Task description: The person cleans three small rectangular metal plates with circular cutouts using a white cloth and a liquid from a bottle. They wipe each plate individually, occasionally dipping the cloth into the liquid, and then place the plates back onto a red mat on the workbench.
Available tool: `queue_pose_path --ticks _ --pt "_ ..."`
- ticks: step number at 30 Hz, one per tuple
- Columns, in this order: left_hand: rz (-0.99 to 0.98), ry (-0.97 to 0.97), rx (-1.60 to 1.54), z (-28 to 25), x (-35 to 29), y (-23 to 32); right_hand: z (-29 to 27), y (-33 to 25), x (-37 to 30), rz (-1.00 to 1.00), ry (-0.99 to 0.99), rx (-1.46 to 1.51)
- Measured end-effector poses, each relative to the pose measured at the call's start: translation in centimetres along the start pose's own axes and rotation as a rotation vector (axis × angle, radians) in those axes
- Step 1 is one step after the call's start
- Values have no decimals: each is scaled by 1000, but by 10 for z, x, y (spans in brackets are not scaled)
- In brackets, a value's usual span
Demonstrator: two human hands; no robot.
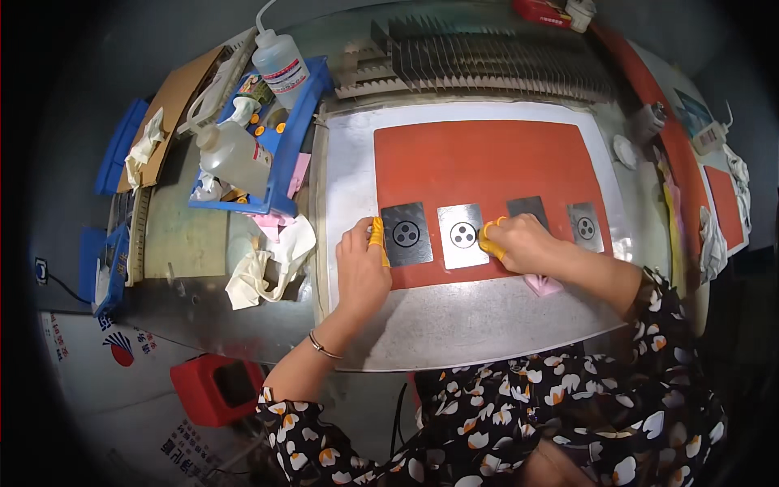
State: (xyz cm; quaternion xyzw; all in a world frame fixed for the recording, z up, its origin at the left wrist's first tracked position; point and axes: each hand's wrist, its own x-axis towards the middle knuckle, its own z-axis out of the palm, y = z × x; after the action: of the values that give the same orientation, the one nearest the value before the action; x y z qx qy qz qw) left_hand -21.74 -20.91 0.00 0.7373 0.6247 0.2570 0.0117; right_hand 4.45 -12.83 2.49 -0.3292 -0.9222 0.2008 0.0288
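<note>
Several rectangular metal plates lie in a row on a red-orange mat (487,154). My left hand (363,264), with yellow finger covers, rests at the left edge of a dark grey plate (410,252) marked with a black ring and round dots. Its fingers lie loosely extended, with no object visible in them. My right hand (523,245), also with yellow covers, has its fingers pinched together at the right edge of a bright silver plate (458,253). Anything between those fingertips is hidden. Beyond this hand lies a dark plate (529,209), partly covered, and a grey plate (585,223).
A blue tray (312,89) with squeeze bottles stands at the left. Nearby lies a crumpled white cloth (272,264). At the back is a slotted metal rack (471,61). A pink cloth (542,285) lies below my right wrist. Another squeeze bottle (710,138) stands far right.
</note>
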Motion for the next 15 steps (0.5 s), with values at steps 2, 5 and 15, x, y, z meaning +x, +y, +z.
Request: queue_pose_path --ticks 2,5,15 --pt "-3 -9 1 1 -1 -1 9 -7 14 -58 83 -12" --pt "11 -15 -34 1 -1 -4 5 -27 37 -171 165 17" --pt "-4 -10 -44 3 4 -4 1 -25 66 -107 38 -2"
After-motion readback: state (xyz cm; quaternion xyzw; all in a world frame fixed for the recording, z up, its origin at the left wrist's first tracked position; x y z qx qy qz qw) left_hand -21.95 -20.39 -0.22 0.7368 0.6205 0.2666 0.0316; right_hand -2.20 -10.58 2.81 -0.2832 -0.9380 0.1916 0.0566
